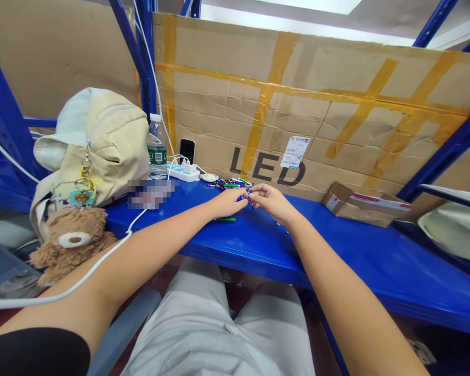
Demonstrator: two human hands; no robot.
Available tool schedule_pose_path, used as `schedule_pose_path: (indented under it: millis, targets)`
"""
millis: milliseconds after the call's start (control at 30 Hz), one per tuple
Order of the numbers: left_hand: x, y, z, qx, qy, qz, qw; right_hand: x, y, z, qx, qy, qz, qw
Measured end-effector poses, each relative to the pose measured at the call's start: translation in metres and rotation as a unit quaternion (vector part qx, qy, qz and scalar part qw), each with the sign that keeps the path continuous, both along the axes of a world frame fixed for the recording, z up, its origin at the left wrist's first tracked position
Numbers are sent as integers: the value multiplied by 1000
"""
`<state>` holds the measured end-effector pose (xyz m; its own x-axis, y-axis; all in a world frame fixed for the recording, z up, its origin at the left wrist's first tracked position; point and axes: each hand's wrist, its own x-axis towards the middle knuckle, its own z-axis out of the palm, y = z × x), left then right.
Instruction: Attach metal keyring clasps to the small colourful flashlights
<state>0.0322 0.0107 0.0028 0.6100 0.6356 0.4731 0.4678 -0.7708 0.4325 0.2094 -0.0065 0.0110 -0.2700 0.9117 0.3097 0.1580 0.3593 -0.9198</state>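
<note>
My left hand point(229, 202) and my right hand point(269, 201) meet over the blue shelf point(337, 250), fingertips pinched together on a small dark blue pen-like piece point(247, 197). It is too small to name with certainty. Just behind my hands lies a pile of several small coloured pens or markers point(235, 183). A single green pen point(224, 220) lies on the shelf under my left wrist. Both forearms stretch out from the lower corners of the view.
A cream backpack point(102, 141) with a keychain and a teddy bear point(72, 240) sits at left. A water bottle point(157, 149), a white power strip point(183, 169) with a charger, and a taped cardboard wall marked LED point(266, 164) stand behind. A small cardboard box point(362, 204) lies at right.
</note>
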Motion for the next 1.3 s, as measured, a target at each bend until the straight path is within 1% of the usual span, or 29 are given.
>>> schedule_pose_path:
  millis: [133,233,333,400,467,533,567,667,767,933,1100,1233,1300]
  targets:
    - [-1,1,0,-16,7,-3,1000,-1,0,-1,-1,-2,3,1000]
    - [-2,3,1,-13,4,8,1000,1,0,0,-2,10,-16,1000]
    - [-3,5,1,-13,-39,3,999,3,0,1,8,-10,-45,999]
    - [-3,5,1,-14,-73,-10,997,2,-2,1,12,-58,-23,998]
    - [-3,5,1,-16,-101,-15,995,0,-5,0,2,-99,32,995]
    - [-3,4,2,-22,-122,-14,992,-3,-9,0,-19,-105,79,991]
    - [-3,4,2,-24,-128,-13,991,-5,-11,0,-29,-98,91,991]
    - [-3,2,3,-24,-131,-18,991,-7,-17,2,-34,-100,107,989]
    - [-4,1,4,-19,-126,-20,992,-9,-22,6,-10,-148,111,983]
    - [-4,3,2,-15,-127,-15,992,-9,-25,8,14,-220,83,972]
    - [-3,4,0,-7,-125,-18,992,-10,-22,5,83,-314,6,946]
    - [-2,-1,0,-31,-107,37,993,-10,-18,3,157,-354,-43,921]
    - [-2,-3,0,-46,-104,52,992,-8,-16,1,179,-354,-56,916]
